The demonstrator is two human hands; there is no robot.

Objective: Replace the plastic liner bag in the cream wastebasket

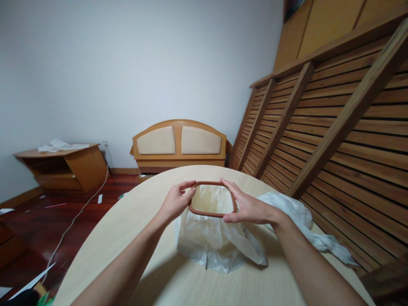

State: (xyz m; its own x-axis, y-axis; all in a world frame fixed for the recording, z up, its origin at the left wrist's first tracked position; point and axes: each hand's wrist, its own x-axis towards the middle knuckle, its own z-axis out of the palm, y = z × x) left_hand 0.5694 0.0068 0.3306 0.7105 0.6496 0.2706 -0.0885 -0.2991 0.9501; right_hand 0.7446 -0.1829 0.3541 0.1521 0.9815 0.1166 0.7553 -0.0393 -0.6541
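Note:
A small bin lined with a whitish plastic bag (216, 246) stands on the round table (114, 259). Its brown rim ring (207, 213) sits around the mouth, and the bag's skirt hangs down outside over the bin's walls, hiding them. At the ring's left side, my left hand (178, 199) grips it between thumb and fingers. My right hand (245, 205) clasps the opposite side, thumb at the front corner and fingers at the back. Through the opening the pale bag lining (213, 199) shows.
A bunched white plastic bag (290, 210) lies at the table's right edge. Slatted wooden panels (318, 127) lean close on the right. Behind the table stands a headboard (178, 140). To the left are a low cabinet (79, 170) and a white cable (78, 214) on the floor.

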